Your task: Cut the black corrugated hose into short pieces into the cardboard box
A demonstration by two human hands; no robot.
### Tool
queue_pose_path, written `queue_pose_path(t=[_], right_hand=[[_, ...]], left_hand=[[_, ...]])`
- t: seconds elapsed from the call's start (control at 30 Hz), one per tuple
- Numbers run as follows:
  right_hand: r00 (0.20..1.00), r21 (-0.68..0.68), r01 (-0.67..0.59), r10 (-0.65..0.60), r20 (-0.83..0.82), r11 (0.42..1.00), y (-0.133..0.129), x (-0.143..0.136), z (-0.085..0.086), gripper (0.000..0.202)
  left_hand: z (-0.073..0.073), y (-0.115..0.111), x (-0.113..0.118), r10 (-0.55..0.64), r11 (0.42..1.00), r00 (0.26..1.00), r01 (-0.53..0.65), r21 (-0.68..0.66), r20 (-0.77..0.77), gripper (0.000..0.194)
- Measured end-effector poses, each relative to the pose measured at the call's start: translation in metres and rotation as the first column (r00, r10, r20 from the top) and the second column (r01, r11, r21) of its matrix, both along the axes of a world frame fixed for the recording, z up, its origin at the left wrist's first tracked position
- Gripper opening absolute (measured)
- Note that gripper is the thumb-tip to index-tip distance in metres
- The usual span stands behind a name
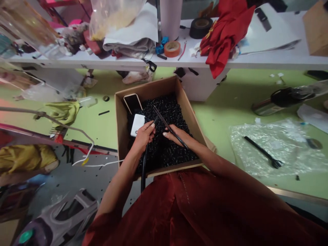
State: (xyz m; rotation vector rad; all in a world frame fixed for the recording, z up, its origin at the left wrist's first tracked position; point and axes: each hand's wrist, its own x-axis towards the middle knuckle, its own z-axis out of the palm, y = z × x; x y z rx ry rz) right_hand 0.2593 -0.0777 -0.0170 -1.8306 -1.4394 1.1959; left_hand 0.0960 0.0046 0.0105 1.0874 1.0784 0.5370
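In the head view, my left hand (145,134) is closed around a black corrugated tube (145,164). The tube's short upper end pokes out past my fingers, and its long part hangs over the near edge of a cardboard box (197,130). My right hand (175,134) grips a long, dark tweezer-like tool (162,118), whose narrow tip points up and left beside the tube's end. Both hands are above many small black pieces (169,106) that fill the box. A white power bank-like block (137,125) and a phone (133,103) lie on the pieces at the left.
On the green table, a black fork-ended stick (263,152) lies on clear plastic (238,136) at the right, near a dark bottle (271,100). A white shelf (189,61) behind holds tape rolls (172,49) and red cloth (225,34). A white cable (102,165) reaches the box's left side.
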Motion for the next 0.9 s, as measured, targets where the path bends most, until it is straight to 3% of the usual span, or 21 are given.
queue_pose_path(t=[0.33, 0.7, 0.9], right_hand=[[0.993, -0.03, -0.118, 0.119, 0.017, 0.993, -0.0062, 0.0023, -0.0009, 0.049], [0.988, -0.012, -0.151, 0.151, 0.022, 0.988, -0.0046, 0.0021, 0.0015, 0.045], [0.985, -0.007, -0.1, 0.1, 0.144, 0.995, -0.0045, 0.0025, 0.0009, 0.033]], left_hand=[[0.0035, 0.0033, -0.0004, -0.002, 0.999, 1.0, 0.002, -0.05, -0.001, 0.047], [0.0032, 0.0064, -0.0024, -0.035, 0.995, 0.999, 0.033, -0.094, -0.014, 0.05], [0.0005, 0.0089, -0.0058, -0.062, 0.993, 0.998, 0.06, -0.099, -0.015, 0.051]])
